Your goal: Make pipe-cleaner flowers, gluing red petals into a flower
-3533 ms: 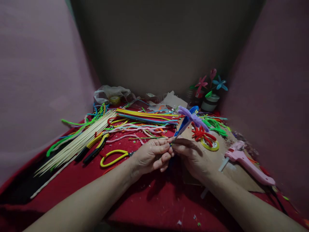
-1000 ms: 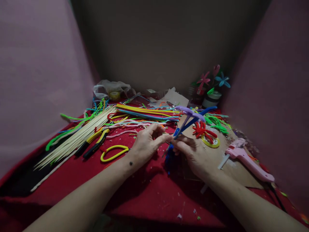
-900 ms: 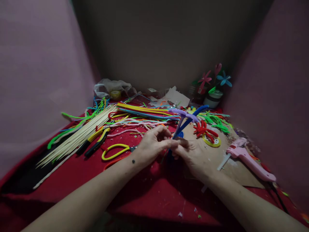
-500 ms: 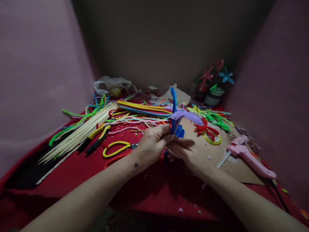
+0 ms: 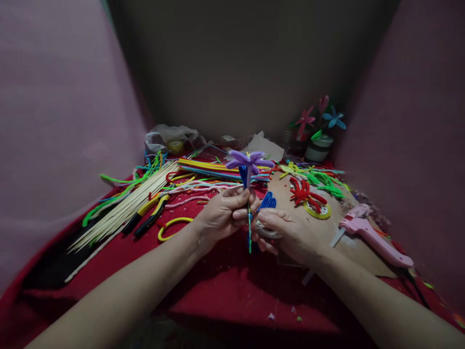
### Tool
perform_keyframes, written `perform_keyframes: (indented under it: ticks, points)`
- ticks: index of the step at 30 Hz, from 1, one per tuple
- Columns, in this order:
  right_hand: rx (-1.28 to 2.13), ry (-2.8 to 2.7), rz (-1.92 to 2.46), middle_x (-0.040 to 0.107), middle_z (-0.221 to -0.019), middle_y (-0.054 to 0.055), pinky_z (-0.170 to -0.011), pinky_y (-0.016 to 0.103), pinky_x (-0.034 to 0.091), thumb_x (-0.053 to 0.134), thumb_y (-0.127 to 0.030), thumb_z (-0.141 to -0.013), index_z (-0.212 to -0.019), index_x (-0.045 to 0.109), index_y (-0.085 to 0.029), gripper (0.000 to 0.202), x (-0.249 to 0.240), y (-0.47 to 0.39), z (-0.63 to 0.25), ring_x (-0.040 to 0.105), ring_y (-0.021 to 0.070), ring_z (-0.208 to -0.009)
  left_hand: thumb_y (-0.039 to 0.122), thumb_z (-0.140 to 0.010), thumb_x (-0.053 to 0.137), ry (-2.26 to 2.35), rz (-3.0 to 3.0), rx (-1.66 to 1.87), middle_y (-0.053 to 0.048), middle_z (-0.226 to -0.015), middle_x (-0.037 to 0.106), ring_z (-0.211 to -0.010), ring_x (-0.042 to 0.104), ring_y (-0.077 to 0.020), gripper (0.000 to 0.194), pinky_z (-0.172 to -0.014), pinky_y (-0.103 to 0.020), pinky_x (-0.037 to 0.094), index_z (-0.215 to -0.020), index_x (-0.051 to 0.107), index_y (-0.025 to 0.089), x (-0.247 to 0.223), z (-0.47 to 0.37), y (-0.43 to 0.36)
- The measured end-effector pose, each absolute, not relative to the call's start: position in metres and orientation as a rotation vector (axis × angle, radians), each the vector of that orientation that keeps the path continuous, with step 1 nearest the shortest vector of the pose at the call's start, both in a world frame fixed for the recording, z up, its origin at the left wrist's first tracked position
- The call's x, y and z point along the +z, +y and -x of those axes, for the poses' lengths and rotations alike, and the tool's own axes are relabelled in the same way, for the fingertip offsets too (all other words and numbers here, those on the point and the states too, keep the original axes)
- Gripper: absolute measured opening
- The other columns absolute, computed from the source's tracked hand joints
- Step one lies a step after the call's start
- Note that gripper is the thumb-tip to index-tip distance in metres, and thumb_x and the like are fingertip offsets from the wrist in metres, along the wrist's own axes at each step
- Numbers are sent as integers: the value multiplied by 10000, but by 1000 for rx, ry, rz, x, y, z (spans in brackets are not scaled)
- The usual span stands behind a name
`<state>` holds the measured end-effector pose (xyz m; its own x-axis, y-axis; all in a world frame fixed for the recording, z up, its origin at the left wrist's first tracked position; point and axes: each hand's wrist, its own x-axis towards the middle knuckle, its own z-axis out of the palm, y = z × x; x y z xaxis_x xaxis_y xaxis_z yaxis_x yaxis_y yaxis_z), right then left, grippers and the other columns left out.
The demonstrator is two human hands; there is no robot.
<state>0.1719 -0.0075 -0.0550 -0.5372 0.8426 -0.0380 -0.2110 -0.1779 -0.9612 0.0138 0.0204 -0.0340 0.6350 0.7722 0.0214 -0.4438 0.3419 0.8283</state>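
A purple flower of fuzzy stems stands upright in the middle, its stem pinched by the fingers of my left hand. Below the fingers the stem's lower end shows green. A dark blue piece rises beside it, just under the petals. Close on the right, my right hand is closed on a pale round spool. Blue loops show just above that spool; what they are fixed to is hidden.
Skewers and black-yellow pliers lie left, by a yellow scissor handle. Right are red loops on a yellow spool, green stems and a pink glue gun. Flowers stand in a pot behind.
The purple flower has turned upright and moved left, petals on top. My hands have drawn slightly apart, and the pale spool now shows in my right hand.
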Motion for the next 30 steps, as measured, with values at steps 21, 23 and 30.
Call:
perform_keyframes:
  ticks: [21,23,30]
  points:
    - [1608,-1324,1190,533,-533,-16,-301,163,241,481,-311,-769,-691,540,-148,190,-60,-5,-169,395,54,-348,344,-798,506,1027,-1236,627,9,-484,489,-316,336,-43,264,-299,-164,209,-676,545,113,-45,-5,53]
    - [1631,-1327,1194,543,-552,-12,-299,158,241,485,-308,-766,-693,535,-149,182,-61,-4,-170,414,56,-361,387,-810,470,1195,-1359,685,-9,-571,547,-333,374,-48,275,-316,-172,224,-743,547,131,-27,8,46]
    - [1644,-1332,1190,561,-601,-1,-311,148,250,515,-326,-755,-722,543,-149,182,-64,-5,-172,441,59,-401,365,-777,500,1585,-2238,266,-20,-766,587,-666,513,-128,227,-607,-237,389,-866,572,170,0,81,-2]
